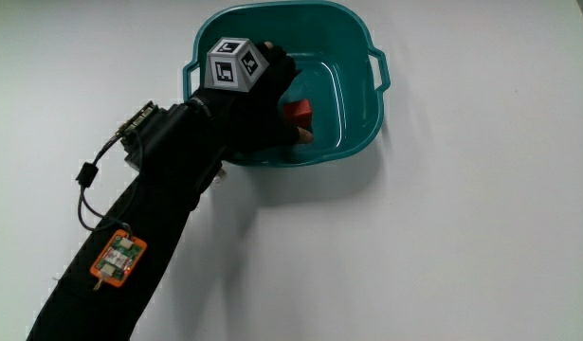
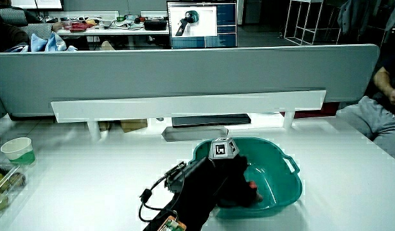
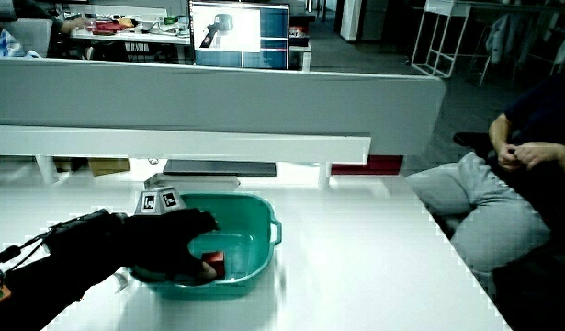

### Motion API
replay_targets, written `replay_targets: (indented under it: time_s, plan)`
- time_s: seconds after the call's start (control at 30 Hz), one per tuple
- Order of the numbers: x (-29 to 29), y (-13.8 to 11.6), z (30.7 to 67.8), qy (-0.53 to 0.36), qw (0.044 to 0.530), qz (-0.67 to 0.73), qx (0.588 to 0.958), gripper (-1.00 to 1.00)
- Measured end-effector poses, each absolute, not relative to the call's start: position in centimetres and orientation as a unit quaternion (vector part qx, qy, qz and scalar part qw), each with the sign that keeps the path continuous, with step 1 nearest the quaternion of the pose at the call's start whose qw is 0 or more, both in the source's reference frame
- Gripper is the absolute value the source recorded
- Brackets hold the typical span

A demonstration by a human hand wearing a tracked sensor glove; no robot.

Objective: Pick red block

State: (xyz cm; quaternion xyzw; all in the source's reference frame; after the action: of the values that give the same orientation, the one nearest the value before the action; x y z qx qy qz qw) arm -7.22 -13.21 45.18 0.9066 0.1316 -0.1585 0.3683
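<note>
Gloved hand, fingers curled, forearm extended

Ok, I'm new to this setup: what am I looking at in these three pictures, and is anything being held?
There is no robot here: a person's hand in a black glove, with a small patterned cube on its back for tracking. The main view looks straight down on the white table; both side views look across it toward a low partition. On the table stands a teal plastic basin. The hand reaches into it, fingers closed around the red block, which sits low inside the basin. A paper cup shows in a side view.
</note>
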Motion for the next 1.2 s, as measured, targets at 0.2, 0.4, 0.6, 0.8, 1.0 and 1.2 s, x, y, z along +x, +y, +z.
replay_targets:
  time_s: [0.2, 0.4, 0.6, 0.8, 1.0, 1.2]
  plan:
    - [-6.5, -13.3, 46.3, 0.131, 0.381, -0.147, 0.903, 0.0]
    - [-6.4, -13.1, 46.9, 0.124, 0.393, -0.133, 0.901, 0.0]
    - [-6.2, -13.0, 47.2, 0.127, 0.391, -0.13, 0.902, 0.0]
    - [-6.2, -13.0, 47.2, 0.122, 0.389, -0.135, 0.903, 0.05]
    - [-6.3, -13.0, 47.2, 0.126, 0.381, -0.133, 0.906, 0.21]
    - [-6.2, -12.9, 46.9, 0.121, 0.364, -0.134, 0.914, 0.37]
